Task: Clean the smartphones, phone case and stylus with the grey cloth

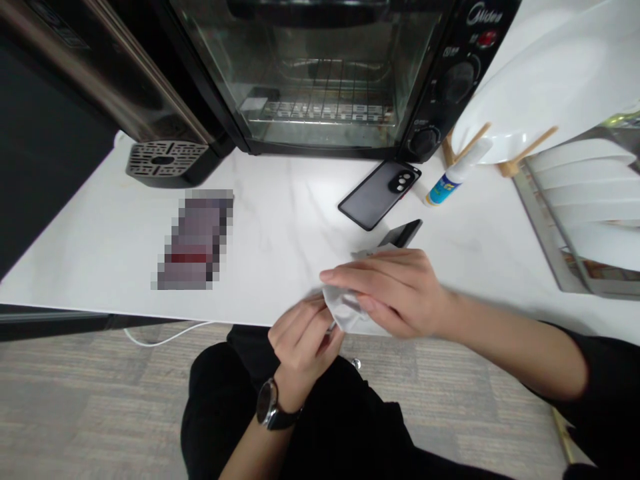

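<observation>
Over the front edge of the white counter, my left hand [303, 333] is closed with its fingers curled at the lower left of a crumpled white cloth [347, 308]. My right hand [395, 293] presses on the same cloth from the right, fingers together. A dark, flat object [404, 233] sticks out beyond the right hand; its lower part is hidden. Behind it a dark phone case [377, 195] lies on the counter. A small white and blue bottle [443, 189] is to the right of the case.
A black toaster oven [320, 150] stands at the back, beside a machine with a drip tray [163, 160]. A pixelated flat object [193, 240] lies on the counter [270, 267] at left. White dishes [580, 180] stand in a rack at right.
</observation>
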`<state>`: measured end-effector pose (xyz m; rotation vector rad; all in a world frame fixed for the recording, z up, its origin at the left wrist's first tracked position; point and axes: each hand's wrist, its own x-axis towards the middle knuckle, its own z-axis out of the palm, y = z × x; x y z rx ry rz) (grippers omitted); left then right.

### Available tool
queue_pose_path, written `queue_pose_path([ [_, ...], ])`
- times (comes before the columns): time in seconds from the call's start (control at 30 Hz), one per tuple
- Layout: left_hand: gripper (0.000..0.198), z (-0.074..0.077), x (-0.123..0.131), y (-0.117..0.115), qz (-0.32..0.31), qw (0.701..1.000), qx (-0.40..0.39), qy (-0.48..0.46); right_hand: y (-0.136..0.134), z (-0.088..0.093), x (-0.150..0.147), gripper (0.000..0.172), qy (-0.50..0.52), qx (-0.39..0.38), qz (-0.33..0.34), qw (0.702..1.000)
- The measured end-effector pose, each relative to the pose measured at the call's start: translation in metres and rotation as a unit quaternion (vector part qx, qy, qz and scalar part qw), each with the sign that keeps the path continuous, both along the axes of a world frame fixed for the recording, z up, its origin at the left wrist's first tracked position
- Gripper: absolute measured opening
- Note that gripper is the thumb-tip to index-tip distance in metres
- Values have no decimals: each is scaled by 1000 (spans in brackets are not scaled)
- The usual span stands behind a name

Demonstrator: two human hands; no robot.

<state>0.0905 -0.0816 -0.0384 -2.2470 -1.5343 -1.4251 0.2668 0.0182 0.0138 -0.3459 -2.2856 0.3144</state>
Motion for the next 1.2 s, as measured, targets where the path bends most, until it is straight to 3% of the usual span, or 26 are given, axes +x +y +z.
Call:
queue_pose_path([
  [0.23,24,0,1,0,7,1000,-9,-5,23,0,7,29,-55,60,-93,992],
  [0.43,27,-1,2,1,5,1000,-7,-28,56,-2,22,39,-77,15,-186,979],
  [0.53,20,-3,3,2,17,1000,-6,-25,42,-3,9,43,-89,55,-152,983],
  [0.6,13,-5,2,2,29,999,10,-20,24,-3,-4,40,-97,104,-82,986],
  [0.67,25,-7,1,2,34,999,36,-16,10,-3,-12,37,-104,145,-8,984],
  [0.73,31,-8,1,2,34,999,41,-11,9,-2,-12,39,-109,157,17,981],
  [0.83,16,-7,1,2,34,999,13,1,30,-1,4,51,-126,113,-67,983],
  [0.93,28,-4,3,3,25,1000,6,-12,52,0,20,52,-117,36,-189,974],
  [1.0,29,-3,4,3,22,1000,3,-16,54,1,21,49,-101,1,-225,969],
  [1.1,25,-2,3,2,27,1000,3,-5,35,0,8,42,-85,9,-181,980],
  [1.2,23,-4,2,1,42,999,16,4,13,0,-6,36,-98,55,-61,992],
])
